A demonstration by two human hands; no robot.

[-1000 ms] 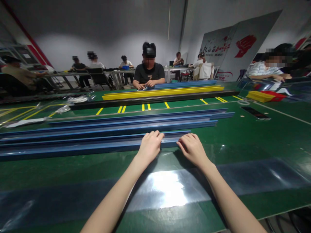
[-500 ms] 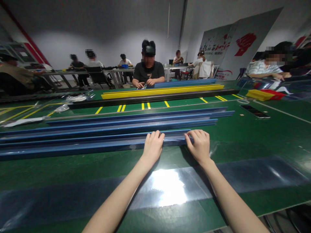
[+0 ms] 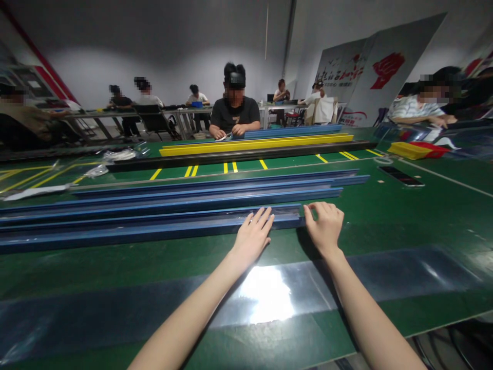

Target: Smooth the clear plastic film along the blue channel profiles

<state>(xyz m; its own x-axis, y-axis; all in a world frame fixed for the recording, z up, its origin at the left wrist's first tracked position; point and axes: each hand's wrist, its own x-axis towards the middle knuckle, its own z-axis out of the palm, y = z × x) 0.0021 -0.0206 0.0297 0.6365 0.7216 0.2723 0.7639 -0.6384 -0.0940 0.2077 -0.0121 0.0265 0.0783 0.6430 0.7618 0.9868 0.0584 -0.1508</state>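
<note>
The nearest blue channel strip (image 3: 162, 233) lies lengthwise across the green table, its hollow side showing. My left hand (image 3: 252, 235) rests on it near its right end, fingers spread and lying flat. Just beyond that end is my right hand (image 3: 325, 224), with thumb and fingers curled together. Whatever may be between those fingertips is hidden or too small to name. Behind this strip lie more blue channel strips (image 3: 215, 199), roughly parallel to it. A clear plastic sheet (image 3: 400, 272) is spread flat under my forearms and reflects a bright light.
Farther back lie a black strip (image 3: 239, 154) and a yellow strip (image 3: 254, 144). A co-worker (image 3: 234, 113) sits opposite, hands near another blue strip. To the right are a phone (image 3: 401, 176), a yellow tray (image 3: 410, 150) and a red tray (image 3: 437, 150). Clear plastic bags (image 3: 119, 154) lie left.
My left hand has opened from a curled grip on the strip to spread fingers, slightly to the right. My right hand has shifted right, off the strip's end.
</note>
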